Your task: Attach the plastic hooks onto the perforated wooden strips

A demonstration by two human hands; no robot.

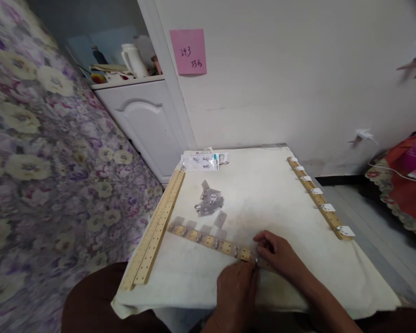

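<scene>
A perforated wooden strip (225, 246) lies at a slant across the near part of the table. Several small metal rings sit along it, with grey translucent tabs behind some. My left hand (236, 286) is closed at the strip's near edge, by its right part; the fingertips are mostly hidden. Over that same end, my right hand (279, 253) rests with curled fingers beside a metal ring (256, 260). What either hand pinches is hidden. Just beyond the strip are a pile of small clear bags with metal pieces (210, 202) and a single small bag (220, 219).
Two perforated wooden strips (156, 226) lie along the left edge of the cloth-covered table (256, 189). Another strip bearing white cards (319, 200) lines the right edge. Flat printed packets (201, 162) lie at the back left. A floral curtain (55, 185) hangs at left.
</scene>
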